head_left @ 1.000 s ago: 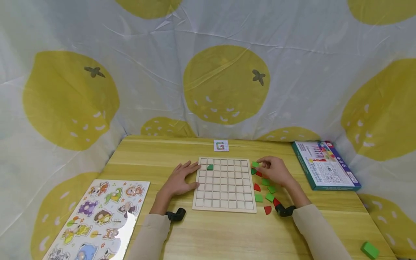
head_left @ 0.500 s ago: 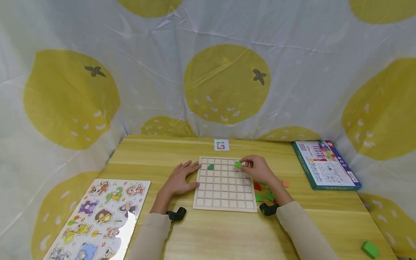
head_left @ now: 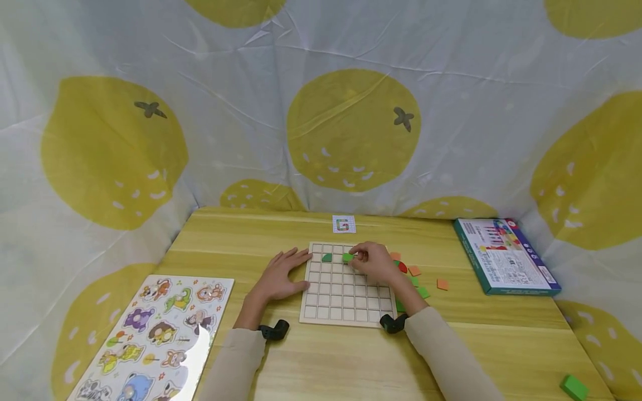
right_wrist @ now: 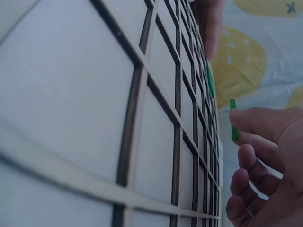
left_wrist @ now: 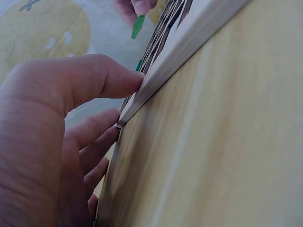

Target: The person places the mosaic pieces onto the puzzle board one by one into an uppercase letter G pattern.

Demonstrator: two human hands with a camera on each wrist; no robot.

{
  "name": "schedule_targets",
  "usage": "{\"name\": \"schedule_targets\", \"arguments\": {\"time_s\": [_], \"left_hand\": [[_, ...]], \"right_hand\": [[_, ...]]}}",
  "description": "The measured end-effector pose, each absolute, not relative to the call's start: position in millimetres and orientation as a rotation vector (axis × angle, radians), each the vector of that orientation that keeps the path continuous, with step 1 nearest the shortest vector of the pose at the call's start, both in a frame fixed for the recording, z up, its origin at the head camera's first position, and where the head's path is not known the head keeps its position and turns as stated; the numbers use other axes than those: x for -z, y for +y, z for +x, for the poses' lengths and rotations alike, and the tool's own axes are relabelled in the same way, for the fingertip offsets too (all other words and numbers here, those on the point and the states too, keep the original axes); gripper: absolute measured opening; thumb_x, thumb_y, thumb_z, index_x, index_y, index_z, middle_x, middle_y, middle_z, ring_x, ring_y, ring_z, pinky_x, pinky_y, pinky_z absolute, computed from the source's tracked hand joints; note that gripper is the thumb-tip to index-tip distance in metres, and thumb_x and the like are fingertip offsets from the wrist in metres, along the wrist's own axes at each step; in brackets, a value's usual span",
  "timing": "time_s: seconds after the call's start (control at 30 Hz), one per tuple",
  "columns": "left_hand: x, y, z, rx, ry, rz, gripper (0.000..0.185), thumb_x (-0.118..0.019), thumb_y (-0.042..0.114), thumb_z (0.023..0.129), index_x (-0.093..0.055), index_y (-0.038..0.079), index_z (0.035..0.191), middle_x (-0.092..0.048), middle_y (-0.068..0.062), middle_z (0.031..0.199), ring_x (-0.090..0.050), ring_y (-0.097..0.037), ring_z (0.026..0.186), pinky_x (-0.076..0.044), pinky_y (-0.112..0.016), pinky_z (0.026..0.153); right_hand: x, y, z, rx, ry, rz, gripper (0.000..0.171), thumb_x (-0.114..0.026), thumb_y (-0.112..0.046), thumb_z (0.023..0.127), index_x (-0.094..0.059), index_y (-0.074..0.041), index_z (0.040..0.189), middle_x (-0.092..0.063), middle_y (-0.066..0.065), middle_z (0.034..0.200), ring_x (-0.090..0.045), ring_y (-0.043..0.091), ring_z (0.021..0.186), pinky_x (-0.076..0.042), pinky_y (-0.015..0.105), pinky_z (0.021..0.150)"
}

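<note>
From the head view, my right hand pinches a green tile between thumb and fingertips, just over the second row of the grid board, one cell right of the green piece already seated there. My left hand lies flat and relaxed on the counter, fingertips against the board's left edge. To set the tile well, I judge I should lower it square to the cell walls and keep the left hand pressing so the board cannot slide. The pattern card lies beyond the board; spare tiles are scattered to the right, well clear.

From the left wrist view, my thumb and fingers touch the board's rim at its corner, straight rather than curled, holding nothing. Far up the board, the other hand's fingertips hold the green tile on edge. A steady push against that rim should do; gripping harder could tip the board.

From the right wrist view, the green tile stands at my thumb tip, tilted and apart from the board's ribs. I cannot tell which cell lies directly beneath. I would level it first, then release only once it sits between the ribs.
</note>
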State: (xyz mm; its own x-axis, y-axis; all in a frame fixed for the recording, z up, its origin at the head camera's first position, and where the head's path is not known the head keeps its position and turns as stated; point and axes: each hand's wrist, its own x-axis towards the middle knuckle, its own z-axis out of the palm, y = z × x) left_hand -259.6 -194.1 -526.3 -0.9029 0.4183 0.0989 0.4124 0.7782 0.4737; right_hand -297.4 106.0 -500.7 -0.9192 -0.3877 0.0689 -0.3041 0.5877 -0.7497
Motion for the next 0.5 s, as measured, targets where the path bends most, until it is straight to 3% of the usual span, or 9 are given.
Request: {"name": "schedule_targets", "arguments": {"time_s": [0.5], "left_hand": [[525, -193, -258, -0.781, 2.967, 0.682, 0.073, -0.064, 0.048, 0.082, -0.042, 0.028, 0.149, -0.035, 0.009, 0.157, -0.023, -0.022, 0.149, -0.012, -0.049, 0.122]], "right_hand": [[507, 82, -304, 1.25, 2.69, -0.533, 0.026, -0.071, -0.021, 0.088, -0.07, -0.01, 0.112, -0.059, -0.001, 0.08, -0.048, 0.016, 0.068, -0.042, 0.031, 0.067]]}}
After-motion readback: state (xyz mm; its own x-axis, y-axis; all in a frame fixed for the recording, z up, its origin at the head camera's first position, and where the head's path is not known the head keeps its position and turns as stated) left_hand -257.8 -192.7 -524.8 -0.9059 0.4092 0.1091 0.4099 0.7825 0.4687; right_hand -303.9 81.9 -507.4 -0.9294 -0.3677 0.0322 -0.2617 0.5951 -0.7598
